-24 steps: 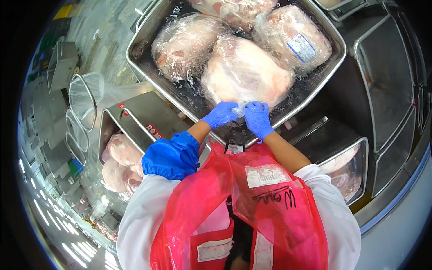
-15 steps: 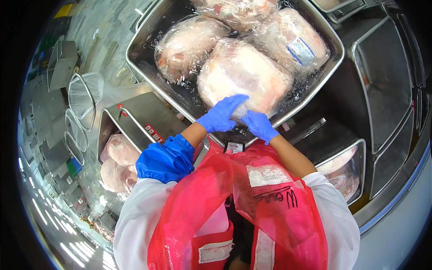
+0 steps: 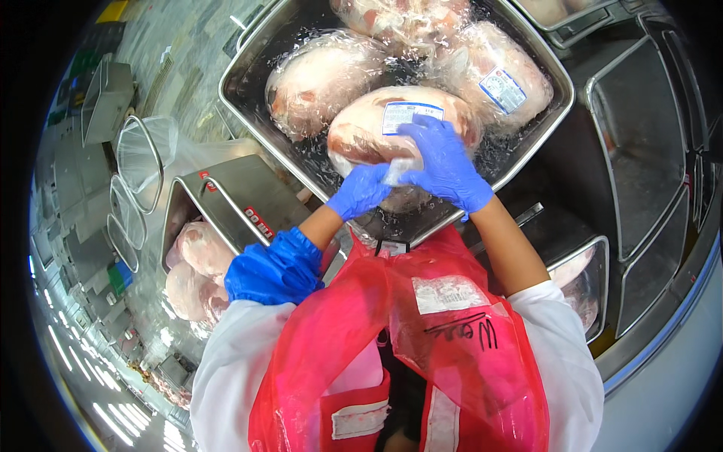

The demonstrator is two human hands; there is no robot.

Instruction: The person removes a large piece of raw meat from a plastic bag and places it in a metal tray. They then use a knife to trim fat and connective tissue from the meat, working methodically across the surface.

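A large bagged cut of raw meat lies in the near part of a metal tub, its white label facing up. My left hand is closed on the loose, bunched plastic at the cut's near side. Over the right part of the same cut curves my right hand. Its fingers reach the label's edge, and the thumb presses toward the bunched plastic by my left hand. Both hands wear blue gloves. The palms and the gripped plastic are partly hidden.
Several more bagged cuts fill the tub's far part. Left of me stands a metal cart with pale meat in it; another metal bin with meat stands at right. Dark metal tubs line the far right.
The near cut has turned over, bringing its labelled side up. My right hand has moved up and right onto it; my left hand has shifted slightly down onto the bunched plastic.
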